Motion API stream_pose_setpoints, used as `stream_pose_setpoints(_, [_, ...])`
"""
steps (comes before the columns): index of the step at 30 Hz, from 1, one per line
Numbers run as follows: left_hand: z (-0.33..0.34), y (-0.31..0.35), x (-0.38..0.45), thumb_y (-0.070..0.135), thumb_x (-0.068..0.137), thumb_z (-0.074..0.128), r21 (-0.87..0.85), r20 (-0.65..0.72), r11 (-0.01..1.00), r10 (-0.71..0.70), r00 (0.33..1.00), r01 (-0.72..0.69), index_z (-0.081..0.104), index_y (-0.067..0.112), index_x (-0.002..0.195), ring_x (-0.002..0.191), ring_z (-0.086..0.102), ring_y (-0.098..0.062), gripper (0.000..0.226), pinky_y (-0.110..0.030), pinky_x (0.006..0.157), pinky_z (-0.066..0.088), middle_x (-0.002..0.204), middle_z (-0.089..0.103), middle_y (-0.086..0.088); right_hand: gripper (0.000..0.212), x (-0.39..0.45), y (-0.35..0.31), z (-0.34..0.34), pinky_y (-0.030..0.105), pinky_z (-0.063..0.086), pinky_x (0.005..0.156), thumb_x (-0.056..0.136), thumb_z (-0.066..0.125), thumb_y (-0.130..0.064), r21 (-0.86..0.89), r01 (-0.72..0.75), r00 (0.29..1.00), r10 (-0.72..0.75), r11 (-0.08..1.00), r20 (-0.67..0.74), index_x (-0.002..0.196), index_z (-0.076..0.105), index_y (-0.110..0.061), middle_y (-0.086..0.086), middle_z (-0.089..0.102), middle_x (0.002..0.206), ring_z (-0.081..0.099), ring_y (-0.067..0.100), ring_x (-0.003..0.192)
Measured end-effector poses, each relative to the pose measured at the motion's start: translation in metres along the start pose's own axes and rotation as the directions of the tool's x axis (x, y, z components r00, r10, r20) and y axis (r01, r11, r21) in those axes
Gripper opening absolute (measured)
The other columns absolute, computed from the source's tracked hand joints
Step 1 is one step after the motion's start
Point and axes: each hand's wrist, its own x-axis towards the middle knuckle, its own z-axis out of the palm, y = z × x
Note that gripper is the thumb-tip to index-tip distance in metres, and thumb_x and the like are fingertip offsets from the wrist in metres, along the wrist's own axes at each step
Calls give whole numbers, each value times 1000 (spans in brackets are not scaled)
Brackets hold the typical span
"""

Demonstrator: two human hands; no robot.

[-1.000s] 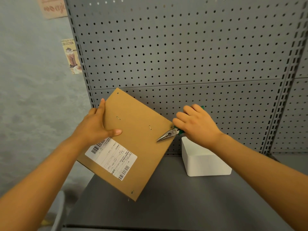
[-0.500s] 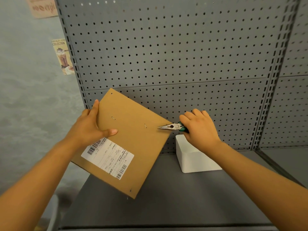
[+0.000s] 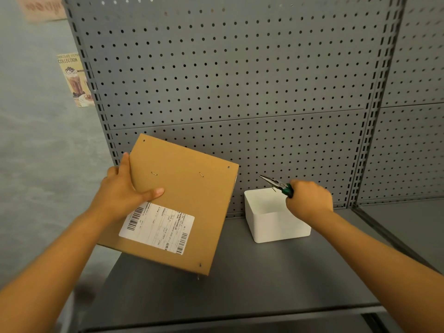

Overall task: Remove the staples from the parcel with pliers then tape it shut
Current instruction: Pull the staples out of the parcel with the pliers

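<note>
Above the grey shelf: one parcel [image 3: 182,203], one pair of pliers [image 3: 276,185], one white bin [image 3: 276,224], two hands.
Parcel: a single flat brown cardboard box, held tilted over the left end of the shelf [image 3: 240,284], its lower corner close above the shelf surface; whether it touches cannot be told.
Staples in the parcel: two show on the top face, a left staple [image 3: 154,174] and a right staple [image 3: 201,174], side by side and well apart. Small dark dots sit near three corners of the face.
Label: one white shipping label [image 3: 157,228] with barcodes, stuck on the lower left part of the face.
Left hand: the left hand [image 3: 125,188] grips the parcel's left edge, thumb lying across the top face just above the label, forefinger up along the edge.
Right hand: the right hand [image 3: 310,200] is curled round the green handles of the pliers, above the bin's right rear part.
Pliers: one needle-nose pair, tips pointing up and to the left, clear of the parcel. A thin metal bit, seemingly a loose staple [image 3: 274,188], hangs at the pliers over the bin; too small to be sure.
Bin: one white square container, open at the top, standing on the shelf just right of the parcel, against the pegboard [image 3: 240,80].
Pegboard: grey perforated panels behind the shelf.
Wall: two posters at the left, one drinks poster [image 3: 74,80] and one blurred pink one [image 3: 43,8] at the top edge.
</note>
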Motion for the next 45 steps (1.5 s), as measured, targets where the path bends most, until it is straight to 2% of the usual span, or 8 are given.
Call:
stream_pose_setpoints(9, [2,-5,-2,68,55,70,-38,17,999,-11,1000,12,-6,27,150,131,36,-39,128,-57,103,37,146,26,-14,14,-4,0,1,25,38,57,85,52,-24,-135,-123,952,156,983,263,97,57,-19,-2,52,74,50,16,64])
stream_pose_setpoints(15, [6,-7,-5,71,52,67,-63,9,998,-9,1000,9,-6,28,150,130,37,-38,130,-57,103,37,145,28,-13,11,-7,-3,0,26,39,63,85,53,-28,-105,-148,946,171,983,275,91,50,-19,-2,51,74,50,16,66])
stream_pose_setpoints(18, [7,-8,-5,70,53,68,-76,4,997,-6,1000,7,-6,27,151,131,36,-37,129,-56,103,37,145,27,-13,17,-8,-9,5,26,38,55,86,57,-30,211,-155,960,97,965,263,84,48,-16,2,52,73,47,16,62])
stream_pose_setpoints(22, [13,-10,-8,71,53,68,-110,9,994,-25,1000,26,-3,26,151,133,34,-37,129,-56,105,36,148,24,-12,24,-21,-38,2,26,43,66,91,59,-38,693,-198,946,-49,693,320,94,58,-14,5,65,89,58,16,76])
stream_pose_setpoints(24, [17,-12,-10,67,57,72,-130,13,991,-39,999,40,-1,25,151,133,34,-36,126,-55,105,36,148,24,-12,25,-30,-54,-2,21,42,63,92,57,-41,771,-235,925,-107,592,364,102,59,-18,2,68,96,62,13,81])
stream_pose_setpoints(28, [25,-19,-15,68,54,73,-176,33,980,-90,995,94,7,22,149,129,38,-37,124,-55,102,39,143,30,-13,32,-41,-78,2,23,44,67,91,57,-46,815,-233,905,-188,531,381,106,61,-18,-1,69,104,67,13,88])
stream_pose_setpoints(36, [30,-38,-25,62,62,76,-199,191,958,-168,967,206,16,21,144,123,46,-35,109,-54,97,44,137,42,-12,27,-50,-101,13,40,54,89,81,72,-35,758,-139,927,-187,637,327,99,60,-19,2,65,100,63,20,93])
stream_pose_setpoints(45, [35,-41,-37,53,66,77,-185,267,953,-185,946,238,18,20,143,118,52,-33,102,-47,91,47,135,47,-9,20,-54,-104,7,36,52,88,85,68,-30,727,-156,916,-177,669,359,98,60,-17,6,65,103,63,22,93])
